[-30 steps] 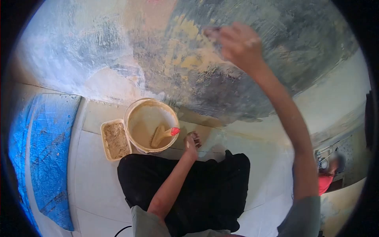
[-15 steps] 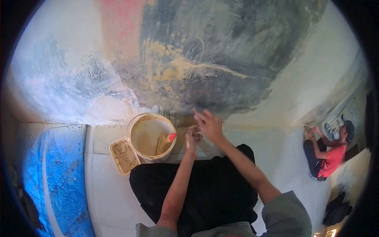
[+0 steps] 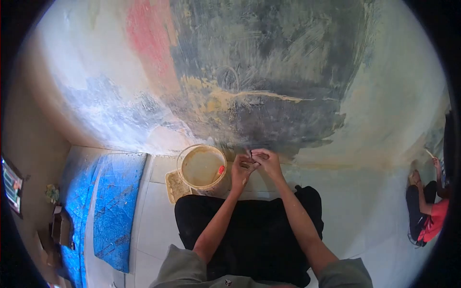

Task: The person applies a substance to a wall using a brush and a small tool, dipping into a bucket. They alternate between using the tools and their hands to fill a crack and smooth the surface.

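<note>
In front of the wall, my left hand (image 3: 243, 171) and my right hand (image 3: 268, 164) meet at the fingertips, above my black-clad lap. The fingers of both are drawn together; whatever is between them, if anything, is too small to make out. To the left of my hands stands a round pale bucket (image 3: 211, 189) with a whitish-beige coating inside. A tool with a red-tipped handle (image 3: 221, 170) leans inside its right edge. Partly behind the bucket, a shallow rectangular tub (image 3: 176, 187) holds a brownish paste.
A wall (image 3: 269, 57) with dark grey, white, yellow and red patches rises ahead. A blue sheet (image 3: 113, 206) covers part of the left side, with cardboard boxes (image 3: 61, 228) beyond. At far right a person in a red shirt (image 3: 434, 218) sits holding a thin stick-like thing.
My view has swung left, so the bucket and wall sit further right. My right hand has come down to meet my left at the fingertips. The other person has raised one hand.
</note>
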Demonstrator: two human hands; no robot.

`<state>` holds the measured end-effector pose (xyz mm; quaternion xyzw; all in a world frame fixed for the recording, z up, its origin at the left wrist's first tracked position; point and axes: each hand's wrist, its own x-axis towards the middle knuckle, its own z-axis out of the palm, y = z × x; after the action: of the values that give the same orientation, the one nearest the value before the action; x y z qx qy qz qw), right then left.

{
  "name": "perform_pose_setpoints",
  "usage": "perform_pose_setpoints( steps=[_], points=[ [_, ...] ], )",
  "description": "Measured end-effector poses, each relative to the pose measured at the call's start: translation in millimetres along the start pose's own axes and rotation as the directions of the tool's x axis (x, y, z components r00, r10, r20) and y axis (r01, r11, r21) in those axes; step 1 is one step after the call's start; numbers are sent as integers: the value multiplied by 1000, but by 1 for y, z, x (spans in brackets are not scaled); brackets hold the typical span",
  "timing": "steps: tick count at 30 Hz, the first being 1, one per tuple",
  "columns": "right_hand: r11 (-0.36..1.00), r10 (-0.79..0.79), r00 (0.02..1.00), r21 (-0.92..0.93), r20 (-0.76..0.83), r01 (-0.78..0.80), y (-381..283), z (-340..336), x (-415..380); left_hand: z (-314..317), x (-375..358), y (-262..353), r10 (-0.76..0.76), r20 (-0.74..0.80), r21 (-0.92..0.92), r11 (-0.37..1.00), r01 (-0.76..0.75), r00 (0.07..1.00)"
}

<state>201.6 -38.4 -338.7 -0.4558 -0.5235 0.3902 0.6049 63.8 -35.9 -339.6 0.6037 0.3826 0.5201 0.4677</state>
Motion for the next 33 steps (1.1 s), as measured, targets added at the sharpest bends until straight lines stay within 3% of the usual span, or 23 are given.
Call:
perform_pose_setpoints(
  steps=[4, 6, 7, 9, 10, 15, 20, 22, 25, 28, 32, 33],
  points=[
    [994, 104, 994, 31, -31, -103, 6, 1, 3, 2, 11, -2, 16, -47, 10, 1000, -16, 999],
    [993, -26, 982, -120, -186, 3, 14, 3, 6, 4, 25, -4, 42, -26, 116, 992, -39, 999],
    [993, -27, 984, -114, -175, 7, 5, 5, 6, 5, 34, 0, 70, 10, 208, 976, -70, 998],
    [929, -105, 956, -371, -272, -4, -10, 3, 4, 6, 46, 10, 108, 36, 271, 956, -114, 994],
    [927, -106, 960, -376, -258, 1, -9, 3, 5, 8, 47, 15, 138, 79, 327, 932, -156, 987],
    [980, 28, 974, -184, -223, -70, 2, 7, 5, 5, 36, 7, 152, 21, 329, 932, -150, 988],
    [953, 91, 991, -279, -101, -116, 13, 12, 2, -10, 14, 3, 206, -66, 289, 941, -179, 976],
    [943, 87, 994, -316, -70, -104, 15, 15, 3, -17, 14, 20, 381, 94, 419, 823, -384, 920],
    [971, 155, 983, -170, -99, -170, 19, 12, 3, -20, 23, 17, 420, 214, 512, 720, -468, 882],
    [966, 190, 977, -158, -101, -204, 23, 7, 6, -22, 28, 17, 311, 241, 550, 736, -393, 919],
    [979, 200, 978, -36, -62, -203, 16, 9, 5, -31, 34, 22, 330, 303, 578, 682, -447, 894],
    [977, 215, 975, 10, -55, -215, 9, 10, 5, -37, 38, 24, 339, 294, 513, 733, -446, 894]
  ],
)
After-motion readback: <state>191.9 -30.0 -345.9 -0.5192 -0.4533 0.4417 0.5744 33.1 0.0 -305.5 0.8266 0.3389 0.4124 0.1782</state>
